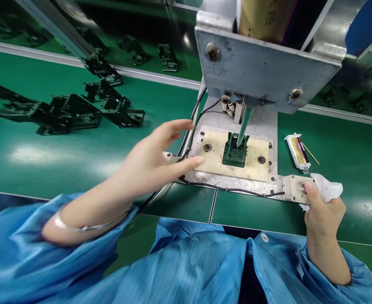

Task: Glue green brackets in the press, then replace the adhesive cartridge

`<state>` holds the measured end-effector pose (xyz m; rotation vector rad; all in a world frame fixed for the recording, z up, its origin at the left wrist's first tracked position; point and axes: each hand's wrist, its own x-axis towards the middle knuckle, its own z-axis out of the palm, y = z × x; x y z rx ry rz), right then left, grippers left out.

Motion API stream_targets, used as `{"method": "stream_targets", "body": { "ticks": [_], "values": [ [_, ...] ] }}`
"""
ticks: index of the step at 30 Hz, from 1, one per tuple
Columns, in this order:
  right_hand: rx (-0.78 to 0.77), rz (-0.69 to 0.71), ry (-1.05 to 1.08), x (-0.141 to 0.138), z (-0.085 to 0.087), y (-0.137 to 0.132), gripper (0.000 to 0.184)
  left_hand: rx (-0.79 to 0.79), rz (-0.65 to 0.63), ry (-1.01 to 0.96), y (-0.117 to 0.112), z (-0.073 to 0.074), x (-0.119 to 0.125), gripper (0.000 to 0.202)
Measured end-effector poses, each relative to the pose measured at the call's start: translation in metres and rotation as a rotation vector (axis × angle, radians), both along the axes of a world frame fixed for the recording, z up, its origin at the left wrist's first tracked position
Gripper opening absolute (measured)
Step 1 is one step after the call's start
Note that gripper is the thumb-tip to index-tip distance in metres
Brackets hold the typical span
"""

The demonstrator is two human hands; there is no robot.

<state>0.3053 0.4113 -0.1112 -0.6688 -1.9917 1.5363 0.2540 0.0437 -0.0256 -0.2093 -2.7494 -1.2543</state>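
A small dark green part (235, 152) sits on a beige fixture plate (258, 169) under a grey machine head (262, 63), whose thin nozzle (243, 126) points down onto it. My left hand (156, 158) hovers open at the plate's left edge, fingers stretched toward it. My right hand (322, 213) is closed around a white tissue (328, 188), with its thumb resting by a round button (304, 188) on the metal base.
A small adhesive cartridge (297, 152) and a thin stick (311, 154) lie right of the fixture. Several black plastic parts (78, 112) lie on the green table at left. Black cables (189, 135) run along the fixture's left side.
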Motion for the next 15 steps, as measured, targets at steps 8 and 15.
{"method": "stream_targets", "body": {
  "ticks": [8, 15],
  "values": [
    [0.03, 0.011, -0.045, 0.0, 0.003, -0.003, 0.057, 0.257, -0.361, -0.291, 0.061, 0.001, -0.049, 0.064],
    [0.046, 0.026, -0.073, 0.001, -0.001, 0.002, 0.063, 0.332, -0.247, -0.499, 0.058, 0.021, -0.038, 0.042]
  ]
}}
